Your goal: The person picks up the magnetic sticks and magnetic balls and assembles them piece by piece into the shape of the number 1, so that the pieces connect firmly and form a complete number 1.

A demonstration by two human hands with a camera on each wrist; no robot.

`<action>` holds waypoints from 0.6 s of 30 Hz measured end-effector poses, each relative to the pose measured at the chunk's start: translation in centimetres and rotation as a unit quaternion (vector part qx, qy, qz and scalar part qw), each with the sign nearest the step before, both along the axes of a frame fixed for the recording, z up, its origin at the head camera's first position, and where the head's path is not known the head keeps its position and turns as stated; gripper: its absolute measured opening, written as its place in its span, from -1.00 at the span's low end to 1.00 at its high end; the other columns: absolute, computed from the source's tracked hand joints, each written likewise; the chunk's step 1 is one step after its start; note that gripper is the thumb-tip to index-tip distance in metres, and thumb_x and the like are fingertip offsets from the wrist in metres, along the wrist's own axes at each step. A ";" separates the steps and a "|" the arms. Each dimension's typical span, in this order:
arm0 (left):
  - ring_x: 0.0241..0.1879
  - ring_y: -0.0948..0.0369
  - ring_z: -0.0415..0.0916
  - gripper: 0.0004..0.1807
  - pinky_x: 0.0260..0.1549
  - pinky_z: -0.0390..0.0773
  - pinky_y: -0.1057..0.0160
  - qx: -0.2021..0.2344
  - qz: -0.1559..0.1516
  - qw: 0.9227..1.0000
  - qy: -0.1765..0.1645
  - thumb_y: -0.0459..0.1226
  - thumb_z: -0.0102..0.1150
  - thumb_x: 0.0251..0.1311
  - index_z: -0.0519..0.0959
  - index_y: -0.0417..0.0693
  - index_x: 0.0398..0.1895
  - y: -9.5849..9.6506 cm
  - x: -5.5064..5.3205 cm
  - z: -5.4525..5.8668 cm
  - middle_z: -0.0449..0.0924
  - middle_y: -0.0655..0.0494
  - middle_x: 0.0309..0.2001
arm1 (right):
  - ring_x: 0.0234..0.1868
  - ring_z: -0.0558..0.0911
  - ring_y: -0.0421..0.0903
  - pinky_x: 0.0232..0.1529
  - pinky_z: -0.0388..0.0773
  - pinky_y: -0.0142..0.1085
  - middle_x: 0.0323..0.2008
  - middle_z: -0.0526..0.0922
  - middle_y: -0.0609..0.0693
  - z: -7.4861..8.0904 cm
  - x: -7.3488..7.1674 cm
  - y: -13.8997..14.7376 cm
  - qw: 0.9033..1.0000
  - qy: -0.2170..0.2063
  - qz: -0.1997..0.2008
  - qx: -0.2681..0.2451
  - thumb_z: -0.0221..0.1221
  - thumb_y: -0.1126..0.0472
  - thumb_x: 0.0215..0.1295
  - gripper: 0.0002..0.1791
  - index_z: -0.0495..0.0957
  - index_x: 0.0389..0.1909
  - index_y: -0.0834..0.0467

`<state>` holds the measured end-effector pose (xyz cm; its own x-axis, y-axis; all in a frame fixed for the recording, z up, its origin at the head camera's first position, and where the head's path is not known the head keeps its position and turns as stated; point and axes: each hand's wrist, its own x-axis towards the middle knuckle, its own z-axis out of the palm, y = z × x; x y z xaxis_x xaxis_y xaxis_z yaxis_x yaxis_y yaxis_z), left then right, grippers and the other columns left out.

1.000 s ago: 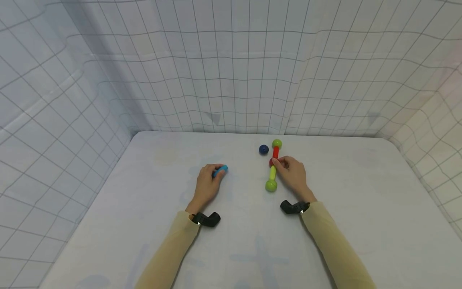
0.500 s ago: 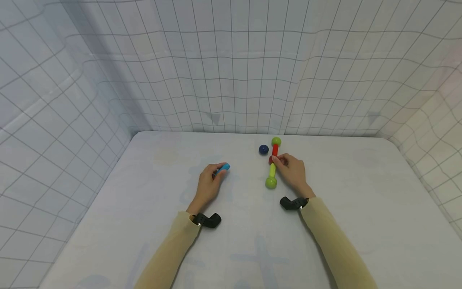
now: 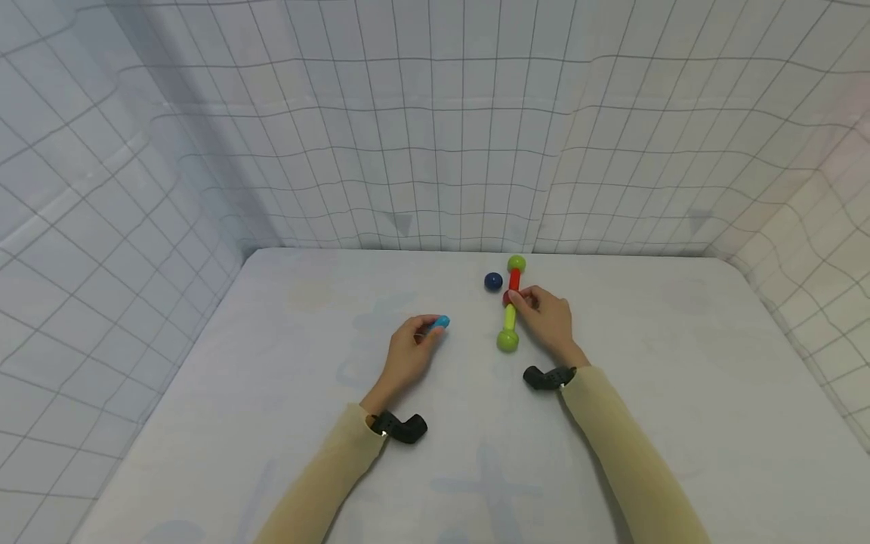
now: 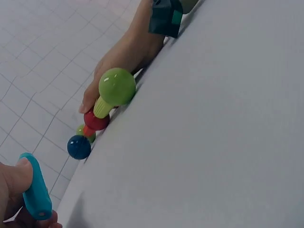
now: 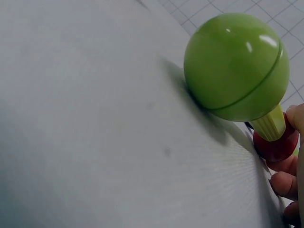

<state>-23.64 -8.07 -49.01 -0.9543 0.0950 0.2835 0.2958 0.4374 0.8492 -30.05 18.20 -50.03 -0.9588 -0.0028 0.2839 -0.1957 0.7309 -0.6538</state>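
Observation:
My left hand [image 3: 408, 355] pinches a short blue rod [image 4: 37, 190] between thumb and fingers, left of a joined chain of toy rods and balls. In that chain, a near green ball [image 5: 232, 66], a yellow-green rod [image 3: 510, 317], a red ball [image 5: 275, 146], a red rod [image 3: 514, 279] and a far green ball [image 3: 516, 264] follow one another in a line. My right hand [image 3: 550, 326] grips the chain at its red ball, thumb on the left side. Just left of the chain's far end sits a loose dark blue ball [image 3: 493, 282].
A white table [image 3: 612, 453] lies under both hands, its far edge close behind the far green ball. White grid-lined curtains [image 3: 435, 151] hang at the back and sides. Each wrist wears a black camera band [image 3: 404, 429].
My left hand has moved right and slightly nearer with the blue rod. The right hand has shifted the chain a little away from me. The dark blue ball stays by the chain.

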 end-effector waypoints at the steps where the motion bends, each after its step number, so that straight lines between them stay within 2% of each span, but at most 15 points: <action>1: -0.20 0.09 0.48 -0.71 -0.21 0.47 0.16 0.002 -0.002 1.000 -0.005 -0.24 0.16 0.29 0.57 -0.24 -0.02 0.2 0.1 0.1 0.56 -0.05 -0.15 | -0.49 0.37 -0.03 -0.30 0.11 -0.20 -0.51 0.52 0.00 0.0 0.0 0.0 1.000 0.001 0.000 0.000 0.05 -0.20 0.34 -0.52 0.61 -0.22 0.16; 8: -0.34 0.23 0.54 -0.71 -0.29 0.51 0.25 -0.007 -0.017 0.998 -0.062 -0.18 0.20 0.26 0.63 -0.18 -0.06 1.8 0.9 0.8 0.64 0.07 -0.25 | -0.49 0.37 -0.04 -0.31 0.11 -0.20 -0.53 0.49 -0.02 -0.1 -0.2 -0.1 1.000 0.001 -0.001 0.001 0.06 -0.21 0.33 -0.52 0.61 -0.22 0.16; 13: -0.37 0.25 0.57 -0.70 -0.34 0.53 0.27 0.003 -0.034 0.994 -0.106 -0.18 0.23 0.23 0.64 -0.21 -0.10 2.7 1.5 1.5 0.65 0.08 -0.30 | -0.49 0.37 -0.03 -0.31 0.12 -0.20 -0.53 0.50 -0.01 -0.1 -0.1 0.0 1.000 0.000 -0.002 0.003 0.05 -0.20 0.33 -0.51 0.60 -0.22 0.17; 18: -0.41 0.29 0.57 -0.69 -0.39 0.53 0.32 0.003 -0.049 0.989 -0.136 -0.19 0.25 0.21 0.62 -0.24 -0.10 3.4 1.8 1.5 0.66 0.10 -0.33 | -0.48 0.39 -0.03 -0.31 0.13 -0.19 -0.51 0.52 -0.01 0.0 0.1 0.0 1.000 -0.001 -0.003 0.006 0.05 -0.21 0.33 -0.50 0.60 -0.20 0.17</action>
